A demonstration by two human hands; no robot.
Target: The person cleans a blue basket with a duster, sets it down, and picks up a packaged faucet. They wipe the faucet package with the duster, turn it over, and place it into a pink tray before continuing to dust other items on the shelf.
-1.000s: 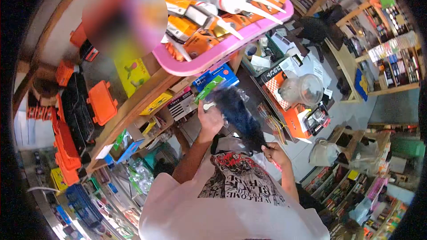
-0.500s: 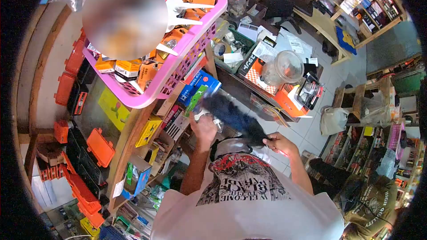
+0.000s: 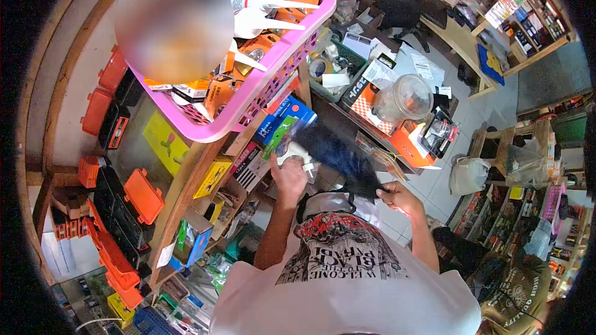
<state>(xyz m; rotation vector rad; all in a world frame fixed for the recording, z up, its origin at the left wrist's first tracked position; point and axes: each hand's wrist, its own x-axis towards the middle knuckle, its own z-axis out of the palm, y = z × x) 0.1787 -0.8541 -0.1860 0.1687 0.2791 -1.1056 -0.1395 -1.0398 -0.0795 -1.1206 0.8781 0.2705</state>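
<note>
My left hand (image 3: 290, 177) is closed on a clear plastic pack with a green header card (image 3: 280, 136). A white tap-shaped piece (image 3: 300, 156) shows inside, above my fingers. In my right hand (image 3: 400, 199) the near end of a dark cloth (image 3: 340, 155) is pinched between thumb and fingers. The cloth stretches up and left, blurred, and its far end overlaps the pack's edge. Both hands are in front of my white printed shirt (image 3: 347, 298).
A pink basket (image 3: 217, 130) heaped with boxed goods stands on the wooden shelf at upper left. Orange toolboxes (image 3: 143, 195) lie open at left. Across the aisle, a desk carries a clear round tub (image 3: 403, 97), papers and a green crate (image 3: 357, 75). Stocked shelves line the right.
The view has shifted, so basket and desk appear farther right. The white piece in the pack now shows more plainly. Both hands keep their hold, and the cloth is still smeared by motion.
</note>
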